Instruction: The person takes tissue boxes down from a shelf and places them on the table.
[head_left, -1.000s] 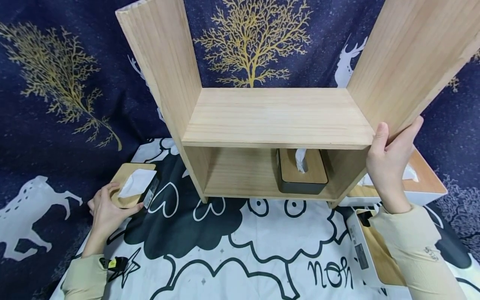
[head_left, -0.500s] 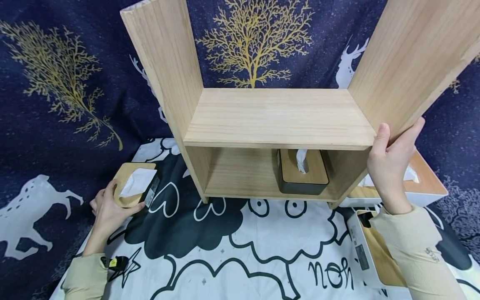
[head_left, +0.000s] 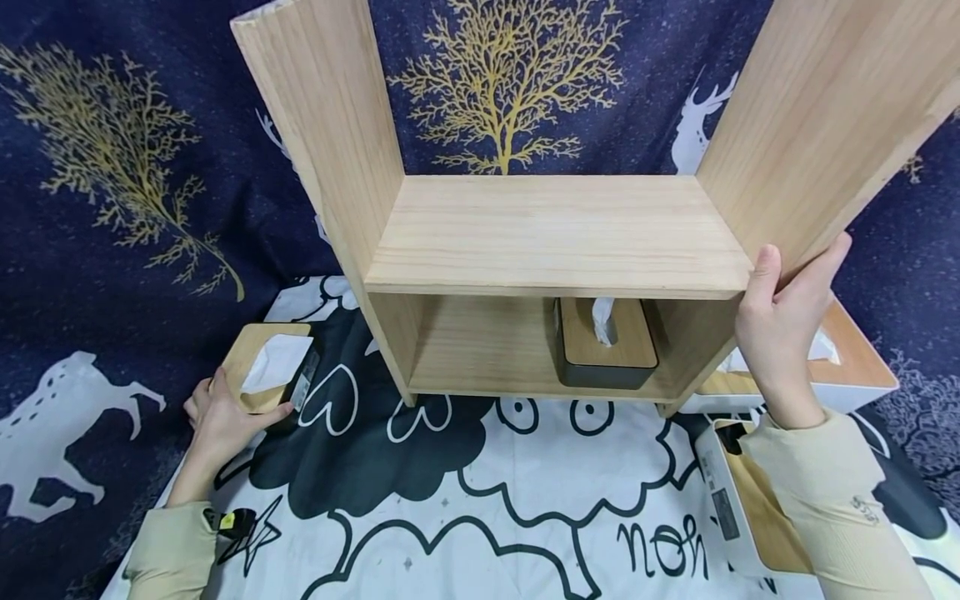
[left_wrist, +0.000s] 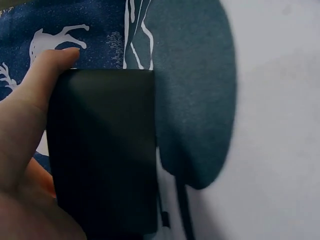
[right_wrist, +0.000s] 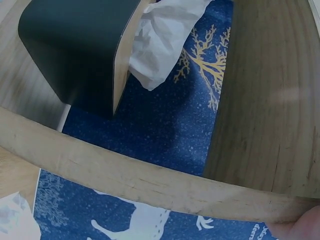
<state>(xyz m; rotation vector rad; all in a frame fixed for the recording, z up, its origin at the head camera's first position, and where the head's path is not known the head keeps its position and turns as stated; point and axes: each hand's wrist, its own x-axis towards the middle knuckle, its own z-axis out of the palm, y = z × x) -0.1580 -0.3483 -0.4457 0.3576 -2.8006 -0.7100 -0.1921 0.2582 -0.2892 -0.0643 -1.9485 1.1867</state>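
At the left of the head view my left hand point(head_left: 223, 423) holds a dark tissue box point(head_left: 255, 354) with a wooden lid and a white tissue sticking out. Its thumb and fingers span the near end; the left wrist view shows the thumb along the box's dark face point(left_wrist: 105, 150). My right hand point(head_left: 782, 342) grips the front edge of the right side panel of a wooden shelf point(head_left: 555, 233), thumb on the inner side. A second dark tissue box point(head_left: 607, 377) with a wooden lid stands in the lower compartment, toward the right; the right wrist view shows its tissue point(right_wrist: 155, 45).
Right of the shelf stands a white tissue box point(head_left: 855, 387) with a wooden top, partly behind my right hand. Nearer lies another white box point(head_left: 723, 492) with a wooden top, partly under my right forearm. A patterned cloth point(head_left: 450, 533) covers the table; dark blue fabric point(head_left: 187, 250) hangs behind.
My left hand has shifted very slightly to the right against the tissue box. The right hand keeps its place on the shelf panel, and the other boxes have not moved.
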